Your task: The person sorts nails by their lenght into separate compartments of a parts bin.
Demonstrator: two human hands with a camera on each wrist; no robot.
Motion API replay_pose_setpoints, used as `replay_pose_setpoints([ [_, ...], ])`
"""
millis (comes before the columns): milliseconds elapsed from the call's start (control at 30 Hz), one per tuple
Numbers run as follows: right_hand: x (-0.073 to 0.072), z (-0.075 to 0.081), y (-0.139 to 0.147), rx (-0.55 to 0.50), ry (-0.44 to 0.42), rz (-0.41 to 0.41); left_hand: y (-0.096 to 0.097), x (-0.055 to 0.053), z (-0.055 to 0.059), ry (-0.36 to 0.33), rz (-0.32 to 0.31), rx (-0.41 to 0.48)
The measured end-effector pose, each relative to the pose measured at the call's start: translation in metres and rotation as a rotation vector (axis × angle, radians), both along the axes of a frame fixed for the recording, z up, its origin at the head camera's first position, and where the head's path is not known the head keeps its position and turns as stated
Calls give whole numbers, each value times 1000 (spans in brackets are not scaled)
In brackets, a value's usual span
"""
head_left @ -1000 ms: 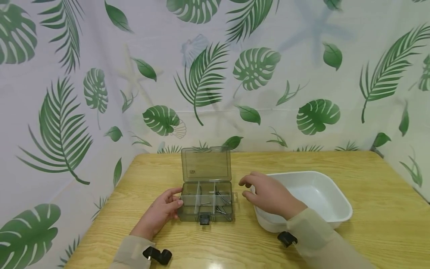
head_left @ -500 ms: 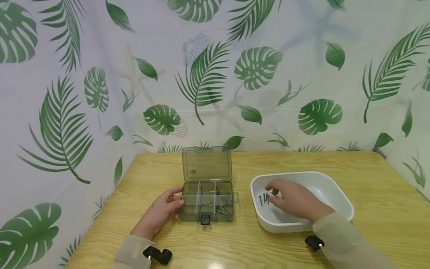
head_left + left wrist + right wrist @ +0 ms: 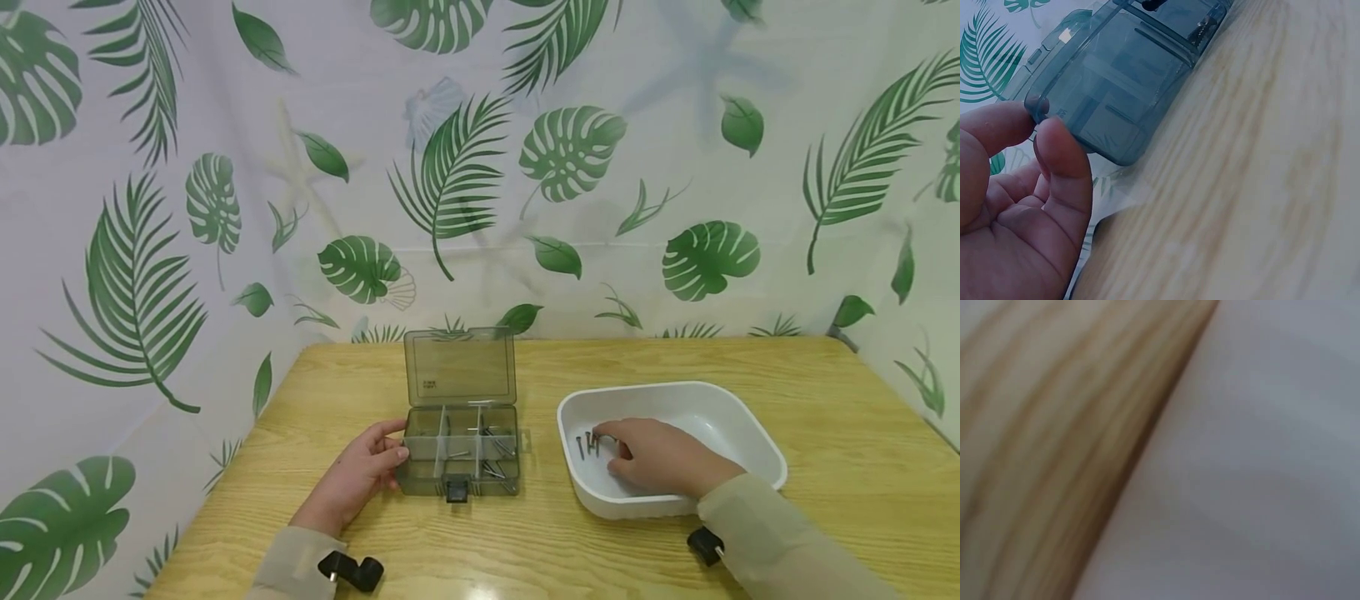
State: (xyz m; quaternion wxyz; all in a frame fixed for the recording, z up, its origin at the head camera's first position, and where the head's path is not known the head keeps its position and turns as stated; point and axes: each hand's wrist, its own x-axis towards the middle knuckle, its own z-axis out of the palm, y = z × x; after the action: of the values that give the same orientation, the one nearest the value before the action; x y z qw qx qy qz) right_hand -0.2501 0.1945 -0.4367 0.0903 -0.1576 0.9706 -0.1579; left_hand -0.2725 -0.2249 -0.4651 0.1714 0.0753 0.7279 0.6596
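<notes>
A smoky clear plastic compartment box [image 3: 459,450] stands on the table with its lid [image 3: 461,367] raised. Its right-hand compartments hold several thin metal pieces, and one lies in the middle. My left hand [image 3: 360,471] pinches the box's left edge between thumb and fingers, as the left wrist view also shows. In the white basin [image 3: 720,425] on the right lie several small screws [image 3: 588,443]. Over them is my right hand [image 3: 660,450], its index fingertip at the screws and its thumb apart from it. Its other fingertips are hidden.
The wooden table [image 3: 480,550] carries both containers, with a gap between them. A leaf-printed cloth [image 3: 480,208] hangs behind and along the sides. Only table and a blurred white surface [image 3: 1241,475] show in the right wrist view.
My right hand has moved from beside the compartment box rightward into the basin, then lowered at the screws. My left hand has stayed on the box.
</notes>
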Motion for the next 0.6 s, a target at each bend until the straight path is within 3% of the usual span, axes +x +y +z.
replay_pose_setpoints([
  [333,1,2,0,-6,-30,-10,0,-1,-2,-5,12,1],
  [600,4,6,0,-10,-4,52,-1,-1,-3,-7,0,10],
])
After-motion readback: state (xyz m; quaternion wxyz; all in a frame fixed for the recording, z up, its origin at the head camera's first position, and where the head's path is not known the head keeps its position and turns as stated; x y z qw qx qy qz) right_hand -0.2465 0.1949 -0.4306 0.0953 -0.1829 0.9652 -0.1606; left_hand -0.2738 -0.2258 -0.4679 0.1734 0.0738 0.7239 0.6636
